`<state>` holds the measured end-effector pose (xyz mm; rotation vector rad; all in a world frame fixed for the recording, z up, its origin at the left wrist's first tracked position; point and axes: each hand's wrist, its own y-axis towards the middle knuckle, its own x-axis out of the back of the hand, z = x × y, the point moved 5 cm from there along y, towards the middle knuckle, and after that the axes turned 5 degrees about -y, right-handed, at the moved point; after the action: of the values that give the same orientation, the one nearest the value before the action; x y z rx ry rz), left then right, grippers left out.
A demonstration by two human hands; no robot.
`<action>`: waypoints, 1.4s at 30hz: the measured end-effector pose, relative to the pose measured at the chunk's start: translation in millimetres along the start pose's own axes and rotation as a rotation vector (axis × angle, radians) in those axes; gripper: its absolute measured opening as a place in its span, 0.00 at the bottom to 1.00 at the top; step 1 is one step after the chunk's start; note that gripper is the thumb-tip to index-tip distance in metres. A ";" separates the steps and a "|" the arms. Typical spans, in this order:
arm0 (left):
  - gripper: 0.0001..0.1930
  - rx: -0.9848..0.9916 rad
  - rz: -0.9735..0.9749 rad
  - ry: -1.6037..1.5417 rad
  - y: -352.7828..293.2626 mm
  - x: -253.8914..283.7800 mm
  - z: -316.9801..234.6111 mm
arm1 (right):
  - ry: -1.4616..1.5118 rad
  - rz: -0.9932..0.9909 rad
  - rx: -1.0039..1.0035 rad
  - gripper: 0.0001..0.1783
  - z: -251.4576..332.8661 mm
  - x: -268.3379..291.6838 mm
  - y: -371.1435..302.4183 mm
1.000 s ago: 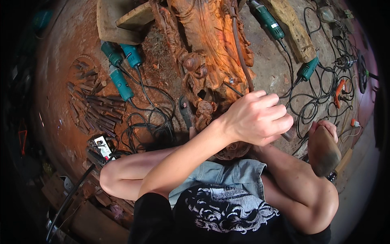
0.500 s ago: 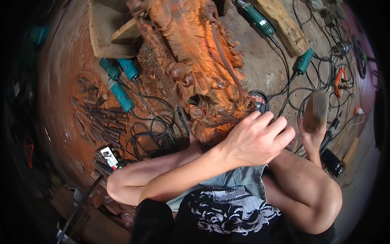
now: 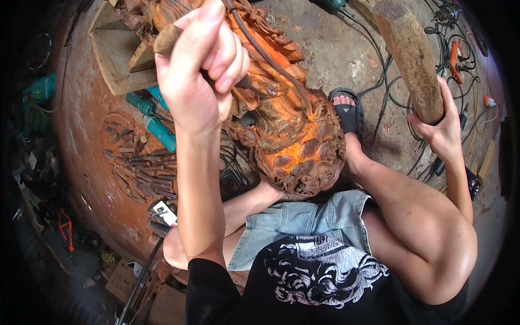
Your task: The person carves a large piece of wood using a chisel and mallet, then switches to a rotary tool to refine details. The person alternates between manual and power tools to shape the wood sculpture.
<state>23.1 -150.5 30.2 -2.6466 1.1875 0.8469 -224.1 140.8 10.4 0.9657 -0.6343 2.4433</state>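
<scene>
While left fingers (image 3: 232,58) grip chisel (image 3: 168,39), right fingers (image 3: 447,98) hold club (image 3: 413,64).

Orange carving (image 3: 295,143) (brown in patches)

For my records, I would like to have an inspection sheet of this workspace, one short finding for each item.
Surface: grey floor, reddish dust at the left.
Job's things: carved wood, orange and brown; wooden-handled tool; wooden club.
Clutter: pile of rod-like pieces, teal power tools and wooden box, left of the carved wood.
Left grip: closed around the wooden-handled tool; tip contact unclear.
Right grip: holds the wooden club.
Cables: black cables looped on both sides.
Surroundings: sandalled foot beside the carved wood.
</scene>
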 end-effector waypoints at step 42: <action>0.18 -0.152 -0.044 0.178 -21.7 -13.5 0.6 | -0.159 0.376 0.622 0.40 169.9 2.9 -81.3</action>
<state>31.2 -126.6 34.5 -2.9132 1.1389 0.7346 -94.1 112.0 143.8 1.3856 -0.0870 3.0023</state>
